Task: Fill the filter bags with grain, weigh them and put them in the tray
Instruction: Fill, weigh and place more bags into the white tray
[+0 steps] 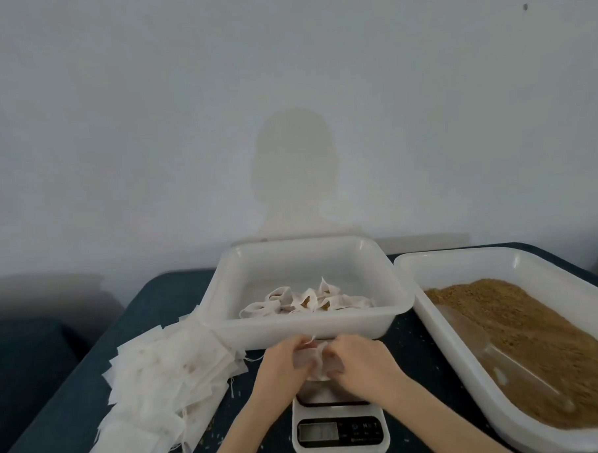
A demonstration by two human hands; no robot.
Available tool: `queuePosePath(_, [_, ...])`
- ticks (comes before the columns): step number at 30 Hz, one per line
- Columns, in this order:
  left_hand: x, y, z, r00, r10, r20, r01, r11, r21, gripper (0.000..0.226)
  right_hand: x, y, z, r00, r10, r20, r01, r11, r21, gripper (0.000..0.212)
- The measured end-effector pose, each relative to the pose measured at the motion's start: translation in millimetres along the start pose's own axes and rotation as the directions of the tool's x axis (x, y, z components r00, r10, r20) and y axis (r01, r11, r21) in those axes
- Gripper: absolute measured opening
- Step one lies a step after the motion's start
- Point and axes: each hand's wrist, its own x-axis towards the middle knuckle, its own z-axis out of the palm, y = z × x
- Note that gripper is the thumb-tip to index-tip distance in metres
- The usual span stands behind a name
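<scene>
- Step: handling one filter bag (314, 362) above the kitchen scale (339, 426).
- Left hand (284, 360) and right hand (353, 359): fingers curled, pinching the bag's edges between them.
- Whether it holds grain: cannot tell.
- Next, likely: set on scale, then into tray (304, 257) with filled bags (304, 301).

Dark table (92, 399) with tray (305, 332), grain tub (467, 356), scale (340, 430), empty bags (160, 376).
</scene>
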Motion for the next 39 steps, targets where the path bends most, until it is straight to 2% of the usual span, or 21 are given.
queuePosePath(3, [-7.5,-12.7,-12.5,0.999,0.029,0.046,-0.029,1.000,-0.003,0.046,-1.8,5.7,7.5,0.996,0.045,-0.076,-0.042,0.998,0.045,0.029])
queuePosePath(5, [-12.1,-18.6,-19.1,0.997,0.015,0.080,-0.012,0.999,-0.035,0.053,-6.1,13.0,10.9,0.990,0.071,-0.123,-0.061,0.995,0.083,0.033])
queuePosePath(8, [-16.1,-25.2,-20.4,0.999,-0.033,0.022,0.034,0.998,-0.049,0.046,-13.4,15.6,16.7,0.992,0.039,-0.124,-0.023,0.992,0.123,0.039])
queuePosePath(12, [-17.9,-21.4,-11.7,0.993,-0.045,-0.105,0.042,0.998,-0.036,0.019,-13.2,6.7,20.6,0.986,-0.051,-0.158,0.067,0.993,0.100,0.036])
queuePosePath(14, [-16.9,-14.0,-6.6,0.993,-0.026,-0.118,0.023,0.999,-0.022,0.011,-10.9,3.9,20.2,0.986,-0.077,-0.145,0.089,0.993,0.079,0.030])
queuePosePath(18, [-13.2,-0.4,1.6,0.995,0.009,-0.101,-0.009,1.000,0.003,0.007,-10.1,11.9,16.6,0.985,-0.029,-0.167,0.040,0.997,0.059,0.025])
queuePosePath(21, [-14.9,2.6,2.9,0.999,0.015,-0.051,-0.014,1.000,0.012,0.008,-12.2,20.2,14.2,0.983,0.009,-0.185,0.003,0.998,0.066,0.027])
queuePosePath(25, [-21.3,-4.2,-7.6,1.000,0.009,0.017,-0.009,1.000,0.012,0.023,-19.5,25.3,12.6,0.973,0.059,-0.225,-0.030,0.991,0.129,0.025])
queuePosePath(32, [-29.7,-24.7,-37.4,0.987,-0.041,-0.154,0.030,0.997,-0.071,0.024,-42.4,36.7,12.2,0.964,0.161,-0.210,-0.104,0.961,0.257,0.020])
queuePosePath(36, [-31.0,-32.2,-42.9,0.981,-0.067,-0.182,0.056,0.996,-0.062,0.026,-52.8,40.6,12.2,0.949,0.234,-0.213,-0.154,0.930,0.334,0.019])
queuePosePath(39, [-31.1,-32.4,-41.3,0.982,-0.056,-0.182,0.047,0.998,-0.050,0.029,-58.9,41.3,13.5,0.950,0.234,-0.207,-0.155,0.928,0.339,0.019])
